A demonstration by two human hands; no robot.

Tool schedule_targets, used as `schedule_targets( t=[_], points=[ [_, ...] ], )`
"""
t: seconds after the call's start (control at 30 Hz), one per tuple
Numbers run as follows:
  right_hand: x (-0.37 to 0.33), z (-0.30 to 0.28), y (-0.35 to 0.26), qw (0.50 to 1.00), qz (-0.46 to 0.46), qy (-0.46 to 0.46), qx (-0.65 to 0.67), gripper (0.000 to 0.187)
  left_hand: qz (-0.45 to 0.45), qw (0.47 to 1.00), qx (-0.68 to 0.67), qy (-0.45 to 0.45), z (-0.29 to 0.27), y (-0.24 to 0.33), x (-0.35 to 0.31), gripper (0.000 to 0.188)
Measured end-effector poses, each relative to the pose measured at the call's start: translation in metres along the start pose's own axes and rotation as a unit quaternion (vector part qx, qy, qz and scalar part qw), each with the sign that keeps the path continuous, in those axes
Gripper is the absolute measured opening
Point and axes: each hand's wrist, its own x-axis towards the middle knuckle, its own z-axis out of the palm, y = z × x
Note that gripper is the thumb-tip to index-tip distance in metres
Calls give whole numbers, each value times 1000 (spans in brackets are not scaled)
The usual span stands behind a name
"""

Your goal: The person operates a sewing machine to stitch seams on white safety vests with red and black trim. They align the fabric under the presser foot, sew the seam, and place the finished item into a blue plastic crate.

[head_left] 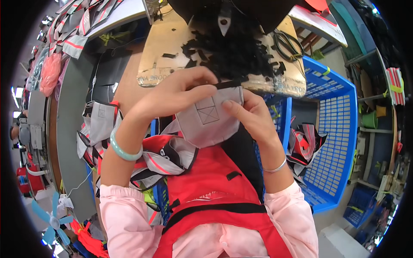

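Observation:
Both hands hold a grey fabric piece (215, 129) up in front of my chest. It has a stitched square with crossed lines, and a black strip (229, 84) runs along its top edge. My left hand (172, 95) is closed on the upper left, its thumb and forefinger by the black strip; the other fingertips are hidden. On the right edge, my right hand (254, 117) grips the fabric with the thumb in front and fingers behind. Below the left forearm, grey and black sewn pieces with bright pink trim (165, 159) lie over my lap beside the red apron (206, 178).
A cardboard-covered board (161, 43) ahead carries a heap of small black strips (232, 56) and dark-handled scissors (287, 45). To the right stands a blue plastic basket (333, 142) with sewn pieces inside. More grey pieces (99, 122) hang at left, near a blue fan (53, 221).

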Motion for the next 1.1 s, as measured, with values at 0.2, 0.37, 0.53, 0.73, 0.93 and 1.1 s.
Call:
schedule_targets(
  t=[0.2, 0.37, 0.53, 0.73, 0.93, 1.1],
  points=[
    [-22, -13, 16, 993, -24, 26, 116, 29, 115, 985, 117, 57, -1, -41, -35, 21],
    [-39, -25, 23, 984, 15, 35, 177, 29, 90, 995, -5, 39, 12, -58, -41, 15],
    [-50, -24, 10, 862, -275, 285, -315, 45, 90, 994, 54, 23, 34, -35, -39, 12],
    [-44, 9, -28, 779, -296, 17, -553, 18, 172, 971, 168, 4, 46, -4, -35, 14],
    [-43, -4, -43, 857, -255, -92, -439, 11, 270, 957, 86, -63, 29, -32, -23, 22],
    [-38, -14, -42, 928, -82, -141, -335, 16, 59, 982, -85, -159, 17, -35, -27, 27]
  ],
)
